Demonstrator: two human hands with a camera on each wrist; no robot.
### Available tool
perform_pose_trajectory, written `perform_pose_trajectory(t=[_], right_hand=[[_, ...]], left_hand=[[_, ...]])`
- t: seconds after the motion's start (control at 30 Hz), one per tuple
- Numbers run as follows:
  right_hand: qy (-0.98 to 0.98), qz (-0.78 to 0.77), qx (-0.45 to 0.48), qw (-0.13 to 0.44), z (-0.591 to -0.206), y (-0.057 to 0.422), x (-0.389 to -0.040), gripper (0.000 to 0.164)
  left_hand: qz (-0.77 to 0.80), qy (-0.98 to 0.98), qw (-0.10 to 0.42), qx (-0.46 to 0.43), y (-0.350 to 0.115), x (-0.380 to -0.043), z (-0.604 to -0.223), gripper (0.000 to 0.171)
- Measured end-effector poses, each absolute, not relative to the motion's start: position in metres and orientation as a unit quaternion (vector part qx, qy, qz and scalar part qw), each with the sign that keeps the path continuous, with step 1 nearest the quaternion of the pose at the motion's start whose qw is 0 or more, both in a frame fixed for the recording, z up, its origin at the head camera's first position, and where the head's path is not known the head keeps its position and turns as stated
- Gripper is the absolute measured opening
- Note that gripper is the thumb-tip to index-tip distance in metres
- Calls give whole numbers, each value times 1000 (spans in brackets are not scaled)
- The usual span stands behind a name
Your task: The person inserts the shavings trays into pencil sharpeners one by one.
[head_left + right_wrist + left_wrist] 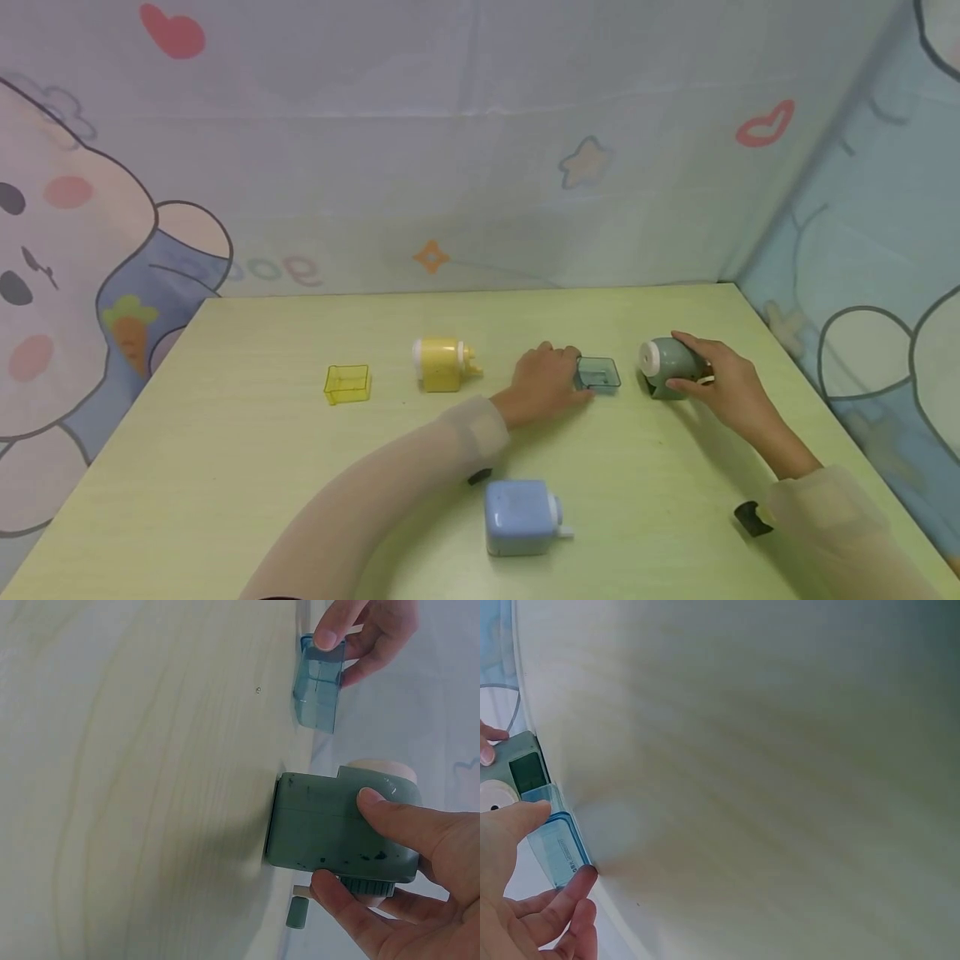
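My right hand [731, 387] grips a green crank pencil sharpener [322, 825] by its body, thumb on one side and fingers on the other. The sharpener's white round face [649, 359] points left, and its crank handle [298, 911] sticks out on the right-hand side. A dark drawer opening [528, 772] shows low in its body in the left wrist view. To its left, my left hand [546, 383] pinches a clear teal shavings drawer [597, 375] between thumb and fingers. The drawer lies low at the tabletop, a small gap away from the sharpener.
A yellow pencil sharpener [440, 364] stands left of my left hand, with a clear yellow drawer [347, 384] farther left. Nearer to me, below my left forearm, is a blue pencil sharpener [517, 518]. A printed cloth [480, 167] hangs behind the table [225, 500].
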State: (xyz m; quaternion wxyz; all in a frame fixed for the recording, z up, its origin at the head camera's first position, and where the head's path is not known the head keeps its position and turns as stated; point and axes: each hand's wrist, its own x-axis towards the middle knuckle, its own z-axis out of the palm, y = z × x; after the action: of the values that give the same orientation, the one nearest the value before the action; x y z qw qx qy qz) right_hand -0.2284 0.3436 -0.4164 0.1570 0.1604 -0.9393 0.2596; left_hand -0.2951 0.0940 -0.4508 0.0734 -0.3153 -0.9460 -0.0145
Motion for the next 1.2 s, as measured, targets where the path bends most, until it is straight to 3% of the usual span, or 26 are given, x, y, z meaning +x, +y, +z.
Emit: perform_pose_trajectory(t=[0.37, 1.2], right_hand=[[-939, 258, 160, 163, -415, 346, -229, 67], [-936, 264, 163, 168, -418, 343, -228, 66]], left_hand=[[-17, -942, 94, -322, 106, -300, -451, 60], [-51, -942, 64, -325, 122, -298, -445, 55]])
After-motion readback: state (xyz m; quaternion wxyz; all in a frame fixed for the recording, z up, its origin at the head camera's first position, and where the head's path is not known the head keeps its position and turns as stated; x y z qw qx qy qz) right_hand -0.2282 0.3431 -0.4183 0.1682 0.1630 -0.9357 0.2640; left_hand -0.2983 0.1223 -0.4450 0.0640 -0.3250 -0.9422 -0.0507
